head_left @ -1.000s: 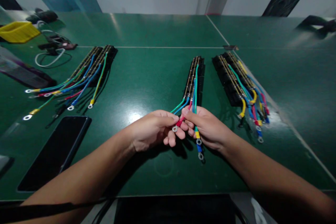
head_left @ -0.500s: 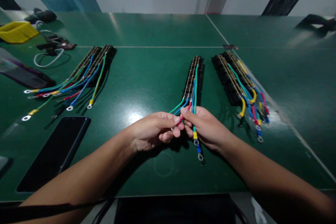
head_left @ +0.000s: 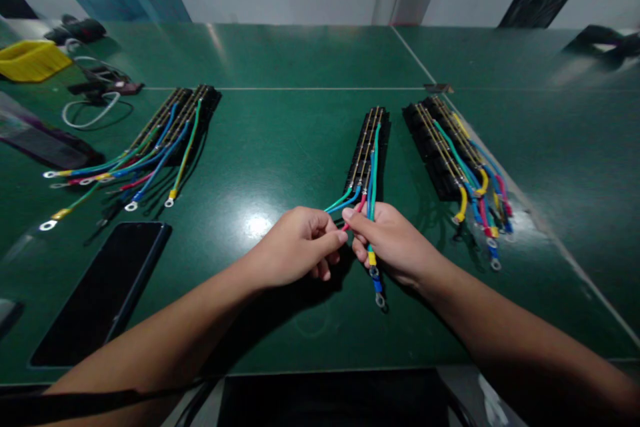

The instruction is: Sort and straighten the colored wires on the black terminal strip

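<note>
Both forearms come in from the lower corners and slope inward, so that the hands meet just below the near end of a black terminal block (head_left: 367, 147), which lies on the green table (head_left: 280, 147) right of centre, its long side pointing away from the person. The left hand (head_left: 303, 247) is turned back-up, wrist nearly straight, its thumb laid along bent fingers; thumb and forefinger pinch the red wire (head_left: 362, 203) low down (the tip of that wire is hidden behind them). The right hand (head_left: 393, 237) reaches in from the other side, thumb stretched toward the left hand and pressed over the red wire, fingers curled beneath — the grip is snug. A green wire (head_left: 376, 167) passes under that thumb and comes out below, with a yellow sleeve (head_left: 371, 258) near its end — a ring terminal (head_left: 381, 300) with a blue sleeve hangs lower.
</note>
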A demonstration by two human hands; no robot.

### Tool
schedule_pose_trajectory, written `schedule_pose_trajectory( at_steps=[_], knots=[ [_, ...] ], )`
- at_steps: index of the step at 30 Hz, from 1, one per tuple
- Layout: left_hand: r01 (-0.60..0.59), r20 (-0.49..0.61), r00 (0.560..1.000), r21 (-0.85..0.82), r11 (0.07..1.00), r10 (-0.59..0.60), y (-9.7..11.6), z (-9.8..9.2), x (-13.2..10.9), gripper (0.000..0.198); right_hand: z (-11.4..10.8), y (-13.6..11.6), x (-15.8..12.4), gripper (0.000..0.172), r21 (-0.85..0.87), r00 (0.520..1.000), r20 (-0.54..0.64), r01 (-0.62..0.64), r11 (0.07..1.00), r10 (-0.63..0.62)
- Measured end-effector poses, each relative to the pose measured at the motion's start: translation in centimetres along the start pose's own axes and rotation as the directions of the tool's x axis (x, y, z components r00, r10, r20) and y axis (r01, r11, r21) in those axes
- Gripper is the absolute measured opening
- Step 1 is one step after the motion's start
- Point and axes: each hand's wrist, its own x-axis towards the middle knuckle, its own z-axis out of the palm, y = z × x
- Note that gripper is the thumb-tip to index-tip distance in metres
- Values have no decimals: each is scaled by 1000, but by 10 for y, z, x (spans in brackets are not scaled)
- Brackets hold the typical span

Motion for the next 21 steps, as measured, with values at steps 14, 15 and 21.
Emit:
schedule_pose_trajectory(
  at_steps=[14,15,21],
  knots=[
    [-195,-108,872,818,542,477,-3,2,1,27,2,0,0,32,61,996,-62,-65,996,69],
    [-197,-115,878,799,569,465,-2,3,0,27,2,-1,0,30,67,995,-67,-66,996,71],
    [-156,-169,963,275,949,207,0,7,0,30,2,-2,2,23,272,995,-37,-79,959,92]
  ],
)
